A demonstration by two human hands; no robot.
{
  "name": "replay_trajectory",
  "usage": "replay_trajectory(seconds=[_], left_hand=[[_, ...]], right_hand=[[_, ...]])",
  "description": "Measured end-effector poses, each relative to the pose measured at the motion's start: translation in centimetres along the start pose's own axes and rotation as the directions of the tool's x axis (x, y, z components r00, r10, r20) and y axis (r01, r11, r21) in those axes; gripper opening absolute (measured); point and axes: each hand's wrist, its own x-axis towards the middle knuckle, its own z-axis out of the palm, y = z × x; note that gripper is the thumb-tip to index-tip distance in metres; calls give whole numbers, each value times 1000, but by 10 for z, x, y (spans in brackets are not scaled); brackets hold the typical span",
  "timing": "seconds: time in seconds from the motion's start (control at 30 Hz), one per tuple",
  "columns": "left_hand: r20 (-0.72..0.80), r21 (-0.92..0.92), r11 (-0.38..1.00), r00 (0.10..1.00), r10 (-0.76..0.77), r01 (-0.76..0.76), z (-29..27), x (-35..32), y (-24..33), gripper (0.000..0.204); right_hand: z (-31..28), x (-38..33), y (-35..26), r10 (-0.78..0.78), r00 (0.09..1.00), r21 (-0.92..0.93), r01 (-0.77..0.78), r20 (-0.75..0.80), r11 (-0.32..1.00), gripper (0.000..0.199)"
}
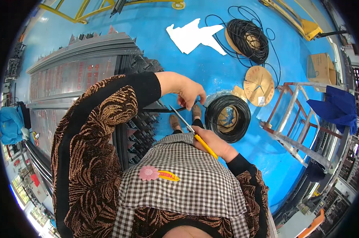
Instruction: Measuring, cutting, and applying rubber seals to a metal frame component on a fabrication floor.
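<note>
My left hand (187, 90) reaches out over the gap in front of me. Its fingers are bent and pinched on a thin black strip (159, 110) that runs left toward the stacked profiles. My right hand (216, 143), close to my apron, is closed around a knife (205, 146) with a straight yellow handle. The long metal blade points up and left, its tip a little below the left hand and near the strip. Just right of the left hand, a thick coil of black strip (242, 119) lies on the floor, wound around a cardboard core.
Long grey metal profiles (84, 51) are stacked at the left. Ahead lie white sheeting (193, 35), a second, looser black coil (259, 49) and a cardboard disc (260, 85). A metal frame (282, 107) with blue cloth (334, 107) stands right, near a carton (319, 67).
</note>
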Motion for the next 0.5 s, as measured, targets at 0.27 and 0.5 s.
replay_trajectory(seconds=[0.27, 0.5], left_hand=[[-8, 62, 998, 1000, 20, -19, 2, 5, -2, 49], [-4, 94, 995, 1000, 26, -25, 2, 7, -1, 47]], right_hand=[[5, 3, 10, -50, 999, -62, 50, 10, 997, 53], [5, 3, 9, 1, 999, -9, -1, 38, 1000, 55]])
